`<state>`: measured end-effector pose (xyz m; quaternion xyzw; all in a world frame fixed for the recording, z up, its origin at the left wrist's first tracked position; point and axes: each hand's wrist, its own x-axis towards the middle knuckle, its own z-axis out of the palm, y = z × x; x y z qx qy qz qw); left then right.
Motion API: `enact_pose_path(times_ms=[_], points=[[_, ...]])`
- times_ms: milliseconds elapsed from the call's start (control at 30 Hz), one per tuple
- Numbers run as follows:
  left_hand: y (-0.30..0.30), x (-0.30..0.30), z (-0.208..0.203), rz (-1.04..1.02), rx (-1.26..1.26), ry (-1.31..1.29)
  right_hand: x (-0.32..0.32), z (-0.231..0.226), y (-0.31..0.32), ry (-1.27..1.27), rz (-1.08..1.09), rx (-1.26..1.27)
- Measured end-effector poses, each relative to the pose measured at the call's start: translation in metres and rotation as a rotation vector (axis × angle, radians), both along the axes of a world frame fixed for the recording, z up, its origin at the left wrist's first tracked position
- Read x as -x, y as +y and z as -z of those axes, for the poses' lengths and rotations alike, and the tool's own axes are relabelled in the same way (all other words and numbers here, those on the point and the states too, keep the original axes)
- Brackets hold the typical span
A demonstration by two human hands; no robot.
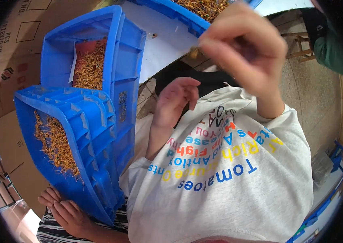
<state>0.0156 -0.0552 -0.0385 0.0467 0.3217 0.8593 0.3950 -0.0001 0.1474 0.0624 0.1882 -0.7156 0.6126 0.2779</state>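
In the upper right of the frame, the right hand was raised close to the camera, its fingers pinched shut on a small brownish-gold part that showed just past the fingertips at their left edge. The left hand sat lower, at frame centre, above the chest of the light printed sweatshirt; its fingers were loosely curled, half open, and held nothing visible. Whether they brushed the dark cloth behind could not be told.

Judgement on the step: a piece this small appeared best handled with a light fingertip pinch, kept over the lap or a bin so a slip would not lose it, with the free hand brought under for support.

At left, two tilted blue plastic bins held heaps of similar golden parts. At lower left, another person's hands rested against the nearer bin.
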Motion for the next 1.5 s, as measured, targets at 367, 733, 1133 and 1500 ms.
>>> enact_pose_path(times_ms=[367, 733, 1133, 1500], points=[[0.014, -0.021, 0.048, 0.246, 1.01, 0.761, 0.035, 0.023, 0.023, -0.113, 0.709, -0.669], [0.012, -0.012, 0.033, 0.386, 1.11, 0.814, 0.044, 0.084, -0.076, -0.032, 0.395, -0.709], [0.004, -0.017, 0.052, 0.238, 1.059, 0.797, 0.084, 0.144, -0.071, -0.141, 0.442, -0.703], [-0.011, 0.002, 0.03, -0.203, 0.691, 0.402, 0.033, 0.098, -0.057, -0.538, -0.125, 0.085]])
